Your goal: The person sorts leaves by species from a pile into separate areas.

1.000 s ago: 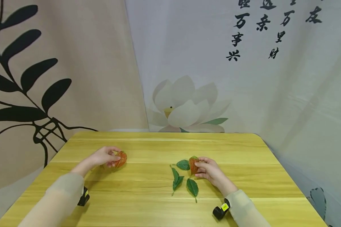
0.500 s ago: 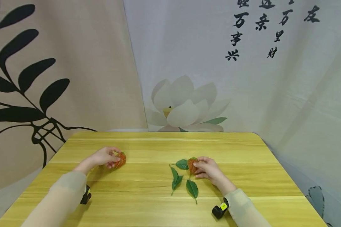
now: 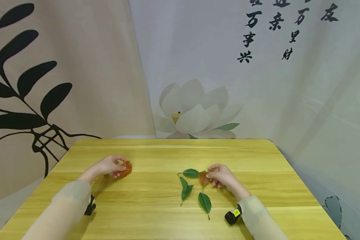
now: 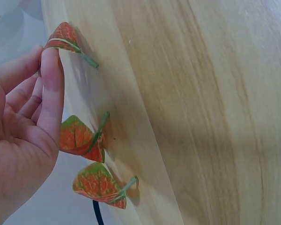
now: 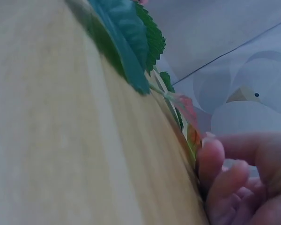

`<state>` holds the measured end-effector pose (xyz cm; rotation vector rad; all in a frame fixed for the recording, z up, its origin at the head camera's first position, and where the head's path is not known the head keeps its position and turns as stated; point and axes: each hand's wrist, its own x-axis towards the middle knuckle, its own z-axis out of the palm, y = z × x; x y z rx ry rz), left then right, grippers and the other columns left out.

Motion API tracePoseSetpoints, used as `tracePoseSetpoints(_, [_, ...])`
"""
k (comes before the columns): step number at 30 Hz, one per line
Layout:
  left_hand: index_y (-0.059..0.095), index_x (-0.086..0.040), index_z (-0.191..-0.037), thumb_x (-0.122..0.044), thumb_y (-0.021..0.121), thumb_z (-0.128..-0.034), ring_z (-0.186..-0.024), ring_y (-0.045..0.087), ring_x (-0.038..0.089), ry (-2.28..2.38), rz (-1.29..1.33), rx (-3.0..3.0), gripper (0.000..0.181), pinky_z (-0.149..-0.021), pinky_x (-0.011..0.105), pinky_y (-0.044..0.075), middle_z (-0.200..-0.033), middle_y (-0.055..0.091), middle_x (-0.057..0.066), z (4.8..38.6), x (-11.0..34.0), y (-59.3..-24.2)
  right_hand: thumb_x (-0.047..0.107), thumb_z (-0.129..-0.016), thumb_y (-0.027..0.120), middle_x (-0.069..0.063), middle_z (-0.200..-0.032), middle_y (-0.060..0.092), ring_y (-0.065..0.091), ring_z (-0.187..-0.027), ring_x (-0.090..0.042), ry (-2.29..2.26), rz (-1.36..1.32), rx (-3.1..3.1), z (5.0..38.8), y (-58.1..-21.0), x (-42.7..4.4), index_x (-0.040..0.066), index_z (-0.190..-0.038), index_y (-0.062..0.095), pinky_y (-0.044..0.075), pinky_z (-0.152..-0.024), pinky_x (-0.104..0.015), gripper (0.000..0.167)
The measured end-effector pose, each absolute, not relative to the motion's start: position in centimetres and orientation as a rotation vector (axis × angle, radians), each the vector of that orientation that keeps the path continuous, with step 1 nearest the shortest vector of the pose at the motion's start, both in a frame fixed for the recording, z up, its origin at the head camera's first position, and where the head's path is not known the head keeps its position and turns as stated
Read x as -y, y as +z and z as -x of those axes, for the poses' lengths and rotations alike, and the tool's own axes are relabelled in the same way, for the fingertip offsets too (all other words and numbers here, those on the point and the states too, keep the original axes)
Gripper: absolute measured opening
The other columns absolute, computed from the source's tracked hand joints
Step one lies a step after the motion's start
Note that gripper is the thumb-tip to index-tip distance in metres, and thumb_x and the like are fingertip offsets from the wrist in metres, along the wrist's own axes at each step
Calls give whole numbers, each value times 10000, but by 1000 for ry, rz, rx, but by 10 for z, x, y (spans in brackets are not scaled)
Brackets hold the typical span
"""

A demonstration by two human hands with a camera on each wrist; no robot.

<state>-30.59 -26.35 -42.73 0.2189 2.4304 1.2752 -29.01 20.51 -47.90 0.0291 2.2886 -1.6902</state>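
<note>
My left hand (image 3: 109,165) pinches a red-orange leaf (image 4: 65,38) with a green stem between thumb and fingers, at the table's left side. Two similar leaves, an upper red leaf (image 4: 77,138) and a lower red leaf (image 4: 99,185), lie beside that hand in the left wrist view; the hand hides them in the head view. Right of centre, my right hand (image 3: 225,176) holds the edge of another red leaf (image 3: 203,180), thumb on top, other fingers curled. Around it lie an upper green leaf (image 3: 191,173), a folded-looking green leaf (image 3: 185,190) and a lower green leaf (image 3: 205,202).
The wooden table (image 3: 156,213) has rounded far corners. Behind it hangs a printed cloth (image 3: 108,66) with dark leaves, a lotus and writing. Small black wrist cameras, such as the right camera (image 3: 232,216), sit below each sleeve.
The right hand's lower fingers have curled in, and its red leaf has shifted slightly right. The lower green leaf has slid a little right and nearer. The left hand stays nearly still.
</note>
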Motion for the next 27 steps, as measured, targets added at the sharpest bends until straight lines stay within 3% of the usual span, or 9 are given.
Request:
tracePoseSetpoints(3, [419,127,-1349,-48,603,-948,-643,599,206,1285,-199,-2422,475,-585,348,548,-844,557,135,306,264,-429,44,-882,674,-110,-719,633,504,-420,-112,-1671,17,-2314,291,-479,-204,17,-1197,592,359,-360,-211,326])
tracePoseSetpoints(10, [417,132,-1350,-57,607,-948,-629,594,193,1254,-219,-2441,482,-586,358,551,-822,563,135,307,265,-431,67,-909,651,-82,-677,629,482,-407,-110,-1522,114,-2468,287,-474,-200,48,-1001,725,342,-359,-221,120])
tracePoseSetpoints(15, [418,125,-1354,-61,605,-951,-634,594,199,1247,-214,-2449,483,-593,369,552,-826,557,133,307,265,-431,85,-899,673,-81,-614,614,477,-400,-121,-1469,146,-2503,286,-476,-199,58,-979,732,360,-351,-234,104])
tracePoseSetpoints(27, [322,146,-1395,-84,592,-969,-654,594,177,1410,-173,-2288,555,-601,310,541,-816,580,117,311,272,-434,95,-831,759,-76,-696,599,496,-442,-146,-1459,183,-2494,284,-476,-199,56,-983,705,418,-379,-258,166])
